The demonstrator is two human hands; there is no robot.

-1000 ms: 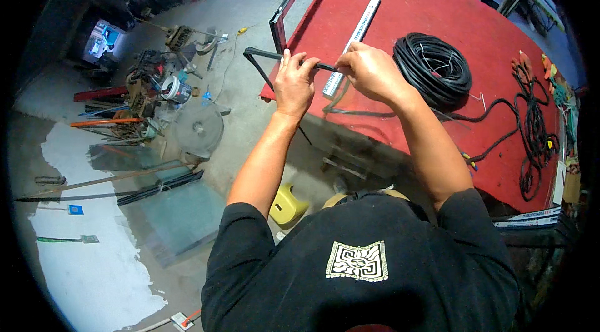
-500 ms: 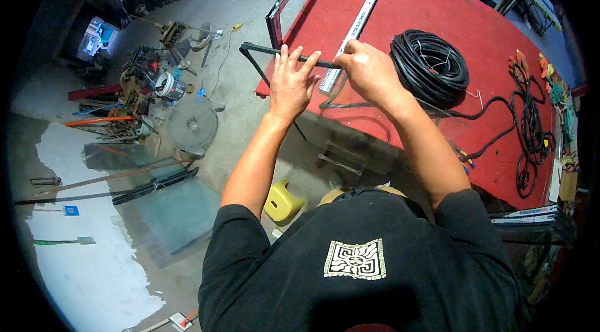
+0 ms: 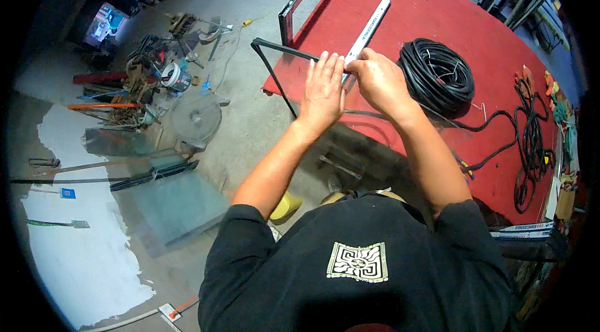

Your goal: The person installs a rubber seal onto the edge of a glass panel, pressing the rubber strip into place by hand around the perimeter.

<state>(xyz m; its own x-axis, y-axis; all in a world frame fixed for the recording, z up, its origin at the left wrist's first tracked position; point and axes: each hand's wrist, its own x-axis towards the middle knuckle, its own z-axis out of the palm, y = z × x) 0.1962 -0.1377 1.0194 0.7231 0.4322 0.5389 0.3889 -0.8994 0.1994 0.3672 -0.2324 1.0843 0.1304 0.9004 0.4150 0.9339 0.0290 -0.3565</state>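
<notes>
My left hand (image 3: 322, 91) lies with its fingers stretched out over the far edge of a see-through pane, which juts past the red table's left corner. A black rubber strip (image 3: 284, 48) runs along that edge and bends down the pane's left side. Close beside it my right hand (image 3: 380, 81) is closed in a pinch on the strip at the edge; its fingertips partly hide the grip. A white level-like bar with printing (image 3: 370, 29) lies just beyond both hands. To the right sits a large coil of black rubber strip (image 3: 436, 76).
The red table (image 3: 437, 13) also carries a tangled black cord (image 3: 531, 138) at right. A dark frame (image 3: 285, 26) stands at its far left edge. On the floor are a yellow stool (image 3: 286, 206), glass sheets (image 3: 178, 207), a white bucket (image 3: 175, 77) and piled tools.
Both hands have shifted right along the pane's far edge, the left one more, so they are now closer together. The view has moved slightly.
</notes>
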